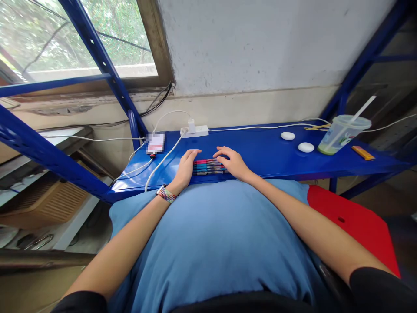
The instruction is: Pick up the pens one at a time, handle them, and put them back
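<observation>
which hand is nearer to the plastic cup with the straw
Right. The right hand rests on the row of pens, on the side toward the plastic cup, though still well short of it. The left hand is at the pens' far end, further away.

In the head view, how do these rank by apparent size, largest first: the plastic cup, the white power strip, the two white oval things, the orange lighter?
1. Plastic cup, nearer than some.
2. White power strip.
3. The two white oval things: alike, so I do not rank them against each other.
4. Orange lighter, close to the ovals, so unsure.
</observation>
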A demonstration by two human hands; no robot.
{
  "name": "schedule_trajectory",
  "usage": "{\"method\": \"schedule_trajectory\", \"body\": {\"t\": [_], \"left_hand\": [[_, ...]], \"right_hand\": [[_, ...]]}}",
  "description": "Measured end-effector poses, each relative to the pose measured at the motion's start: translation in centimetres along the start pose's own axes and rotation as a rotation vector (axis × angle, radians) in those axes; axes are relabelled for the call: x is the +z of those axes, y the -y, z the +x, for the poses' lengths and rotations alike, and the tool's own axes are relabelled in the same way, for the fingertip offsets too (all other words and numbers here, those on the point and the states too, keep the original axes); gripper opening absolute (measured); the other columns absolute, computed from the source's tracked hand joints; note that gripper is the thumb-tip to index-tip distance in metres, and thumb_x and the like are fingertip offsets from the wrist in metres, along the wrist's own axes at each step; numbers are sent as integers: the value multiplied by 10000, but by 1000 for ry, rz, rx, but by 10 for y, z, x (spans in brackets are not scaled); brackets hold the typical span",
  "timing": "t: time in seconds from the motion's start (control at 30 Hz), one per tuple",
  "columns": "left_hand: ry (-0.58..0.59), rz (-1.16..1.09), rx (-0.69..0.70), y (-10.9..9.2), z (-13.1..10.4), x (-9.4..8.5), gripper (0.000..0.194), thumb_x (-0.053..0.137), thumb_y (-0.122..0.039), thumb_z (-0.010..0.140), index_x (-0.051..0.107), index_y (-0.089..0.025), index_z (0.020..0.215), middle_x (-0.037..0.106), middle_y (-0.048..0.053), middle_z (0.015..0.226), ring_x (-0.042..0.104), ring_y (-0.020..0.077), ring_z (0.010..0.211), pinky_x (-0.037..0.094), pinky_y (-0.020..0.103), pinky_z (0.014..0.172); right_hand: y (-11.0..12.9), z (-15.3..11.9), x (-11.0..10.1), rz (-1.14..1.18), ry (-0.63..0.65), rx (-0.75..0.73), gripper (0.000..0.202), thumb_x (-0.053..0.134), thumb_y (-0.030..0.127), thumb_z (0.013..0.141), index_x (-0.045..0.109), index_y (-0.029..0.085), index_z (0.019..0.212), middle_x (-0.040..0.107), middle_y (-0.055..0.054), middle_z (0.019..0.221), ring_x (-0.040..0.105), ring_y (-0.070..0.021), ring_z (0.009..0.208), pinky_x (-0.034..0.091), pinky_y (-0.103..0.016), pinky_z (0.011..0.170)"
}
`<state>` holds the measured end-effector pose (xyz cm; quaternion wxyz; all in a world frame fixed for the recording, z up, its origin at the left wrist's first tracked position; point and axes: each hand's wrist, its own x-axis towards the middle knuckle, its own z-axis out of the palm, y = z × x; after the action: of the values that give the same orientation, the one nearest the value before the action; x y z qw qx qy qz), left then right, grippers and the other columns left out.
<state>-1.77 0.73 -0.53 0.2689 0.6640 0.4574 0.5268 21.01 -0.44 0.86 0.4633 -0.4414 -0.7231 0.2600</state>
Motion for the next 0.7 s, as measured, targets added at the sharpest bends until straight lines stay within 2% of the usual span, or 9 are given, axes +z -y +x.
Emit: {"method": "schedule_trajectory", "body": {"t": [0.1,0.2,0.37,0.53,0.7], "left_hand": [[-15,-46,-46,1,-1,-3,350,482,-437,1069,779,-257,1111,776,54,1260,667,257,1282,478,403,1176],[-22,-26,-58,-5,-3,-6,338,492,-435,1064,778,-256,1088,777,52,1225,668,266,1249,487,404,1151],[-14,-28,-65,-14,-5,-6,302,519,-418,1060,774,-255,1045,780,50,1188,672,273,1198,507,407,1105],[-10,-32,-76,-16,-5,-5,279,526,-398,1053,762,-248,1036,782,49,1168,676,269,1173,513,402,1080],[-3,-28,-84,-18,-6,-5,253,539,-377,1045,752,-240,1032,780,48,1138,680,265,1145,517,401,1069]], "right_hand": [[8,-9,-9,-121,127,-200,225,653,103,898,815,251,852,761,-87,1387,532,-338,1522,379,-608,1279],[14,-14,-13,-177,225,-308,228,683,79,864,825,257,858,748,-85,1397,495,-356,1543,402,-619,1262],[18,-15,-15,-192,309,-375,231,704,59,845,816,261,851,735,-80,1420,501,-359,1530,425,-614,1250],[18,-16,-16,-230,307,-410,216,763,83,818,818,264,921,690,-86,1499,508,-364,1510,414,-623,1252],[14,-15,-15,-307,319,-402,156,805,109,808,794,243,888,690,-116,1488,496,-385,1514,419,-624,1244]]}}
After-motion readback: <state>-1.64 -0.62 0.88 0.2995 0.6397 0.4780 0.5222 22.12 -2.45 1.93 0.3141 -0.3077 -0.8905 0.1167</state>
